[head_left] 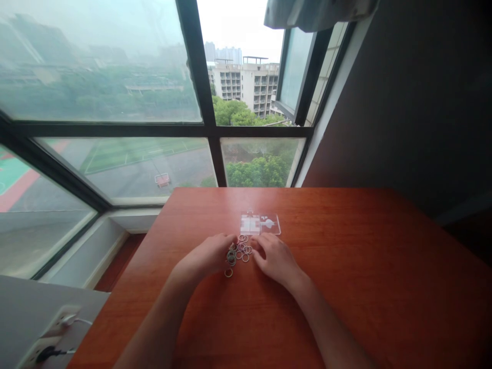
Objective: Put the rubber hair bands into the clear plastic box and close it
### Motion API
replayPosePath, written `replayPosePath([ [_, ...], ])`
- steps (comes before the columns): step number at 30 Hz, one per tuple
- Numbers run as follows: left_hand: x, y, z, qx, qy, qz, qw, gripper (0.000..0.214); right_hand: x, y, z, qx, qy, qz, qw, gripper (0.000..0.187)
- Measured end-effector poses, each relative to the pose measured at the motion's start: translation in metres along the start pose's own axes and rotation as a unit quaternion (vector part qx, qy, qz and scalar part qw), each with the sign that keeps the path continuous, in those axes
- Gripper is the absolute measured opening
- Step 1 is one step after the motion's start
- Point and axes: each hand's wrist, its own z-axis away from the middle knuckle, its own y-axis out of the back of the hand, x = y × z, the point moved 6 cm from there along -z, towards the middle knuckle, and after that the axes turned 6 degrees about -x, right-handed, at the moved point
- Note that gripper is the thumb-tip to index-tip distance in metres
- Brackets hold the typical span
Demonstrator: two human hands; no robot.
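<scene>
Flanking the rings: left hand and right hand, in the head view, palms turned inward over the bench.
Left hand: fingers curled at the pile's left edge; whether it grasps a ring cannot be told.
Right hand: released, fingers bent, a gap showing between thumb and forefinger, tips just beside the pile's right edge.
Rings: a loose, overlapping pile on the bench between both hands, darker ones at left, paler ones at right; one yellowish ring lies nearest the wearer.
Clear plastic: flat on the bench just beyond the rings, with whitish shapes on it.
Window: dark-framed, behind the bench, showing trees and a pale building.
Socket: low at left, with plugs in it.
</scene>
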Motion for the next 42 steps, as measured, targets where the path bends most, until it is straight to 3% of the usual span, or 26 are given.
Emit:
replayPosePath([
  [12, 0.038, -0.012, -0.022, 0.049, -0.091, 0.047, 0.994, 0.029, 0.008, 0.002, 0.001, -0.044, -0.015, 0.019, 0.999, 0.031],
  [19, 0.046, -0.002, -0.018, 0.045, -0.123, 0.092, 0.987, 0.027, 0.007, 0.004, 0.002, -0.063, -0.024, 0.014, 0.998, 0.020],
  [25, 0.043, 0.001, -0.017, 0.050, -0.105, 0.069, 0.991, 0.019, 0.010, 0.009, 0.002, -0.073, -0.006, -0.026, 0.997, 0.017],
  [31, 0.026, 0.009, -0.019, 0.122, -0.006, -0.001, 0.993, 0.032, 0.042, 0.025, 0.001, 0.022, -0.122, 0.025, 0.992, 0.026],
  [35, 0.019, 0.003, -0.023, 0.095, 0.040, -0.056, 0.993, 0.031, 0.052, 0.021, 0.002, 0.011, -0.159, 0.057, 0.986, 0.021],
  [42, 0.020, 0.006, -0.017, 0.072, 0.045, -0.073, 0.994, 0.029, 0.046, 0.014, 0.000, 0.001, -0.124, 0.041, 0.991, 0.017],
])
